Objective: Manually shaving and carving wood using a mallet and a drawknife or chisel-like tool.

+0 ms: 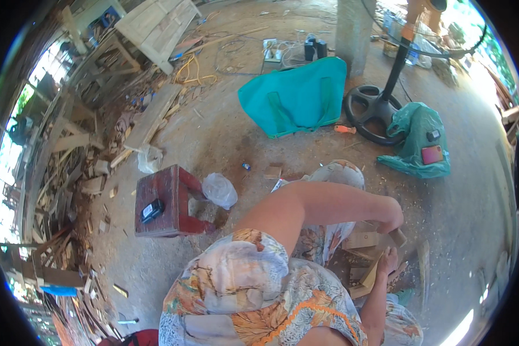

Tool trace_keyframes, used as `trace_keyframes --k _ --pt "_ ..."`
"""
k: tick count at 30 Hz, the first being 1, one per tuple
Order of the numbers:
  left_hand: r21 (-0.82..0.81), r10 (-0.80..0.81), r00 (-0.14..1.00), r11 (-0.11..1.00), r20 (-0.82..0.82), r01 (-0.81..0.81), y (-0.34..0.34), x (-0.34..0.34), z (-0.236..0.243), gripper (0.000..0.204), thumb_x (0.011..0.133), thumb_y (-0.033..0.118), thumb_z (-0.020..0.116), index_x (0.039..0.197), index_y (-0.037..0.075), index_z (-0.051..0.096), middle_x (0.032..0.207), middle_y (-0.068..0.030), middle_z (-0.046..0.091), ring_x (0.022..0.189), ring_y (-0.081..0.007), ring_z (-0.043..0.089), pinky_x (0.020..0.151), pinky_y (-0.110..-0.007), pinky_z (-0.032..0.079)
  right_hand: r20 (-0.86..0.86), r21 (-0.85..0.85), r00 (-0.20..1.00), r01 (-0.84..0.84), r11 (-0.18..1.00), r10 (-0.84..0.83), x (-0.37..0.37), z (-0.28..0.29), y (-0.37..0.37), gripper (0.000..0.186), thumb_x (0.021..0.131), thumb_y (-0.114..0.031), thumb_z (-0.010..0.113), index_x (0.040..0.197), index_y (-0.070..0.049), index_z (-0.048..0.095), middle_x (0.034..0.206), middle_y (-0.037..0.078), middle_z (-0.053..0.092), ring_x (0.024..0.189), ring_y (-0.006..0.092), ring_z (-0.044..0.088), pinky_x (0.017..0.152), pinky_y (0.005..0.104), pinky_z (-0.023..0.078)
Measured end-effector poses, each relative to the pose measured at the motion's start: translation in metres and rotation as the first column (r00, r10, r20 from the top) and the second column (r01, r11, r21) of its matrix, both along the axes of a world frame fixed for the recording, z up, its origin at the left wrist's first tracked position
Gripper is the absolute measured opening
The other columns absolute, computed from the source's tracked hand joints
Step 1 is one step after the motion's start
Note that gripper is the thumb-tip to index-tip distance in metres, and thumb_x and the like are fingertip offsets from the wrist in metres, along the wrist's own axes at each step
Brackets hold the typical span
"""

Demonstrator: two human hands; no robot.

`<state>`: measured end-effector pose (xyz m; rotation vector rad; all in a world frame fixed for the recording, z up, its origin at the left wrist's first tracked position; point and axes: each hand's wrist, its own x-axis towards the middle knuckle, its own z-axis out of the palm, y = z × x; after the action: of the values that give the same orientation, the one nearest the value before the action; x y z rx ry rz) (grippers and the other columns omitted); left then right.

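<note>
Concrete floor [470, 213], one stool [166, 193]; left fingers [388, 224] gripping one block [398, 237], right fingers [390, 255] one board [370, 275].

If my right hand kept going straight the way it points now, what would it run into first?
Probably the small wooden block by the left hand, just ahead of the right hand. Depth is unclear from this view, so it might pass over or under it.

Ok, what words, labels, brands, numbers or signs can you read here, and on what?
None readable.
Black device on the red stool: pale marking, too small to read.
Small black box on the green bag: pale marking, too blurred.
Phone: nothing legible.
Wood: no lettering I can make out.
</note>
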<state>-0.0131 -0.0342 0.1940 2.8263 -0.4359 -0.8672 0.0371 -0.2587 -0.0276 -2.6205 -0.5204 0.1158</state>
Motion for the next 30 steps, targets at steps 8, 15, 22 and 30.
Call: trace_keyframes --k 8,15,22,30 --pt "0.204 0.057 0.998 0.978 -0.036 -0.048 -0.009 0.008 -0.021 0.040 0.070 0.022 0.069 0.109 0.014 0.067 0.104 -0.0092 0.066 0.098 -0.0311 0.061 0.079 -0.054 0.049 -0.115 0.169 0.988 -0.087 0.982 0.107 0.015 0.007 0.009 0.030 0.088 -0.028 0.055 0.079 0.000 0.061 0.063 0.013 0.060 0.063 0.0212 0.059 0.058 0.0362 0.043" --pt "0.188 0.081 0.997 0.979 -0.011 -0.077 -0.027 -0.009 0.009 0.039 0.074 0.025 0.065 0.111 0.012 0.065 0.109 -0.0127 0.063 0.103 -0.0338 0.058 0.083 -0.057 0.046 -0.480 0.793 0.739 0.136 0.594 0.473 0.032 0.119 0.029 0.036 0.091 -0.024 0.053 0.121 -0.004 0.051 0.107 0.006 0.059 0.089 0.0149 0.058 0.067 0.0274 0.050" --pt "0.182 0.095 0.996 0.979 0.002 -0.093 -0.032 -0.016 0.039 0.039 0.079 0.027 0.060 0.114 0.010 0.064 0.114 -0.0162 0.061 0.108 -0.0365 0.055 0.087 -0.059 0.043 -0.609 0.718 0.673 0.245 0.651 0.419 -0.016 0.220 0.034 0.030 0.093 -0.029 0.053 0.109 -0.004 0.053 0.086 0.007 0.061 0.072 0.0131 0.060 0.057 0.0265 0.051" --pt "0.195 0.094 0.995 0.977 -0.019 -0.089 -0.043 -0.008 0.051 0.040 0.084 0.030 0.055 0.116 0.008 0.062 0.119 -0.0202 0.058 0.114 -0.0396 0.051 0.091 -0.062 0.040 -0.569 0.684 0.733 0.170 0.709 0.373 -0.011 0.182 0.010 0.025 0.086 -0.019 0.062 0.103 -0.002 0.055 0.073 0.003 0.057 0.058 0.0090 0.054 0.048 0.0220 0.046"
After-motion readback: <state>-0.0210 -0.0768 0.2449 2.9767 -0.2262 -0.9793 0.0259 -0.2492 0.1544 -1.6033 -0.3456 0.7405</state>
